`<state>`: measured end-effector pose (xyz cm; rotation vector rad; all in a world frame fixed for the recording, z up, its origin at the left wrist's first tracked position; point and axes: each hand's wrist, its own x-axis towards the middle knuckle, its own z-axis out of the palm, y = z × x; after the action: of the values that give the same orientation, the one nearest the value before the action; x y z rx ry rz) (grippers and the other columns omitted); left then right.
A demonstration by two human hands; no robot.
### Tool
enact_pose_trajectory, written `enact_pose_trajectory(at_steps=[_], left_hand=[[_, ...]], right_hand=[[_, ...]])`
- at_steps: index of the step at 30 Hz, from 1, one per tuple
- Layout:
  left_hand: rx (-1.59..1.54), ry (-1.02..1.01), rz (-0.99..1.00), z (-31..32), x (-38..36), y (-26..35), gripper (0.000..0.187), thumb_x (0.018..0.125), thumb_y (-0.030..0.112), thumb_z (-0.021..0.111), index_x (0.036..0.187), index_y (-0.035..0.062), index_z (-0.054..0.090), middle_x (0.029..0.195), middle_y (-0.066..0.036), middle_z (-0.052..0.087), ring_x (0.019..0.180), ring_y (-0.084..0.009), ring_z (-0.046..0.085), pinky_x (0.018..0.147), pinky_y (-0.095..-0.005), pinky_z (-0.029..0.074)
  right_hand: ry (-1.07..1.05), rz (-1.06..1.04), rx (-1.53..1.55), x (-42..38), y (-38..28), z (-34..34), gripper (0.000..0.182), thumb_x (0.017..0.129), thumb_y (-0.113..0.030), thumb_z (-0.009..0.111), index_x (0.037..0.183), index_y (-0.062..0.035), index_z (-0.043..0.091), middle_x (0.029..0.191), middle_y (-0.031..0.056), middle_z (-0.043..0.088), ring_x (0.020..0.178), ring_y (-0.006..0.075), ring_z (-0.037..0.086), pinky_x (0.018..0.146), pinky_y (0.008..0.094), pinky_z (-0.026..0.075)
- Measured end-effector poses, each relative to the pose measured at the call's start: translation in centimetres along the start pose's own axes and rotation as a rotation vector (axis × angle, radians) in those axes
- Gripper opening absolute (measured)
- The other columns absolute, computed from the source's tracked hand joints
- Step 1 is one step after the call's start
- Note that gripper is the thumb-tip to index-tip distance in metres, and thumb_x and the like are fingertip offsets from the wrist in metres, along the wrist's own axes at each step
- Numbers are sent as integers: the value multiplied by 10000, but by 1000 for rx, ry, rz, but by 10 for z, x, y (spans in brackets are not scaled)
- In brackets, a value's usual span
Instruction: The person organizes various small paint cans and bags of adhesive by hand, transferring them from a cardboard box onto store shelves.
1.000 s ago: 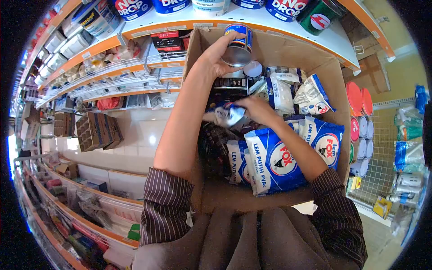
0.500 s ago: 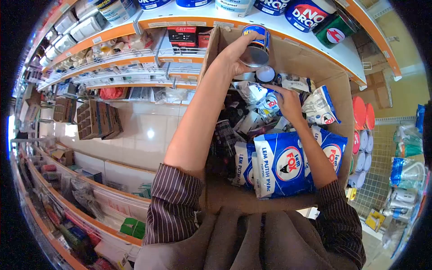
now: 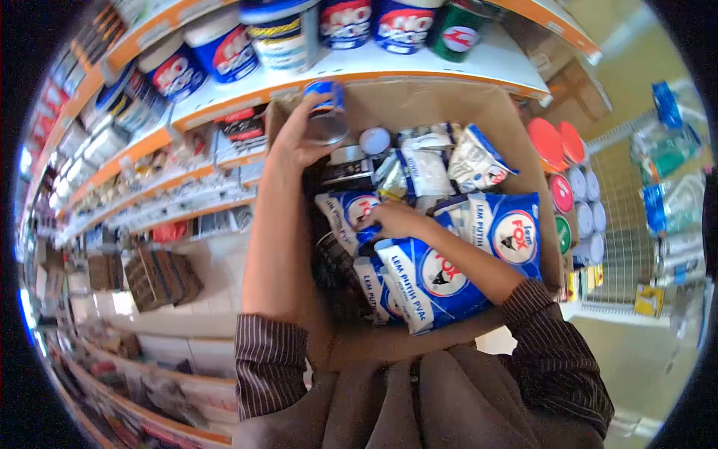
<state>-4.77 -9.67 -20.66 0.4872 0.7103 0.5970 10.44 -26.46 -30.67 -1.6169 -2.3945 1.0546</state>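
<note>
My left hand (image 3: 296, 142) is wrapped round a small metal can (image 3: 327, 123) with a blue label. It holds the can tilted above the far left corner of an open cardboard box (image 3: 404, 96). Inside the box my right hand (image 3: 396, 221) has its fingers closed on a blue and white glue bag (image 3: 342, 217) marked Fox. Beneath that forearm lie larger blue and white bags (image 3: 430, 280) of white PVAc glue. Toward the far side are a smaller white and blue bag (image 3: 476, 161), a white packet (image 3: 428, 170) and a round white lid (image 3: 374, 141).
Behind the box a white shelf with an orange edge (image 3: 419, 76) carries several paint buckets (image 3: 346, 21). Stacked cans with red and white lids (image 3: 555, 146) stand to the right. Cardboard cartons (image 3: 161, 278) sit on the tiled floor at left.
My right hand has drawn the glue bag nearer to me and lower in the box. The can is still in my left hand. The view has shifted, bringing more shelf buckets into sight.
</note>
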Motion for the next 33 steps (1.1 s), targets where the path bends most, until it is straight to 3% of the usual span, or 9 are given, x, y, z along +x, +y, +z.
enact_pose_trajectory(at_steps=[5, 7, 13, 15, 17, 19, 23, 26, 33], left_hand=[[44, 79, -22, 6, -7, -2, 469, 692, 297, 694, 1039, 56, 493, 939, -99, 564, 841, -230, 555, 737, -424, 475], [35, 70, -36, 1, -3, -2, 491, 691, 297, 695, 1056, 48, 480, 947, -106, 559, 839, -240, 559, 739, -430, 479], [320, -2, -3, 15, -8, -8, 544, 715, 350, 670, 1130, 58, 471, 1007, -113, 570, 889, -219, 564, 785, -367, 475], [483, -129, 33, 18, -13, -7, 539, 731, 378, 647, 1130, 58, 478, 1014, -106, 574, 891, -207, 565, 799, -339, 468], [538, -121, 89, 16, -10, -10, 565, 737, 400, 637, 1142, 43, 471, 1025, -92, 576, 931, -171, 558, 820, -314, 451], [521, -126, 180, 28, -21, -12, 582, 723, 371, 663, 1157, 44, 455, 1045, -89, 565, 969, -173, 539, 839, -314, 429], [574, -145, 288, 31, -28, -11, 678, 667, 202, 745, 1196, -13, 381, 1070, -107, 540, 962, -201, 538, 820, -348, 437], [590, -152, 403, 48, -40, -17, 666, 648, 214, 764, 1158, -34, 415, 1049, -150, 546, 960, -208, 546, 829, -331, 437], [643, 27, 576, 77, -46, -40, 675, 672, 288, 754, 1128, -81, 420, 1002, -168, 566, 868, -193, 575, 735, -286, 478]], right_hand=[[-130, -163, 191, -8, -19, -50, 411, 699, -335, 672, 1049, -126, 621, 927, 132, 638, 804, 254, 616, 734, 325, 464], [-78, 1, 349, -8, -20, -60, 332, 741, -240, 643, 1043, -104, 622, 939, 160, 632, 784, 202, 628, 681, 312, 486], [620, -71, 474, -12, -26, -91, 364, 768, -315, 629, 1017, -50, 616, 862, 123, 644, 773, 207, 622, 709, 322, 482], [548, -22, 795, -14, -30, -105, 431, 776, -376, 629, 962, 12, 603, 836, 111, 626, 709, 133, 587, 626, 263, 478], [607, 89, 898, -24, -44, -111, 498, 760, -421, 638, 975, 23, 571, 810, 114, 613, 701, 129, 577, 610, 261, 476], [611, 169, 832, -26, -37, -111, 583, 726, -437, 671, 1053, 3, 472, 981, 149, 563, 865, 180, 566, 705, 278, 480], [641, 115, 1011, -39, -52, -121, 748, 718, -393, 691, 1224, 0, 307, 1141, 183, 470, 984, 197, 515, 787, 276, 451], [653, -64, 1037, -33, -47, -116, 909, 651, -371, 755, 1270, 41, 233, 1144, 203, 472, 1022, 227, 511, 802, 301, 463], [787, -100, 929, -30, -63, -115, 724, 640, -322, 766, 1138, 28, 375, 1039, 155, 536, 939, 200, 552, 803, 303, 451]])
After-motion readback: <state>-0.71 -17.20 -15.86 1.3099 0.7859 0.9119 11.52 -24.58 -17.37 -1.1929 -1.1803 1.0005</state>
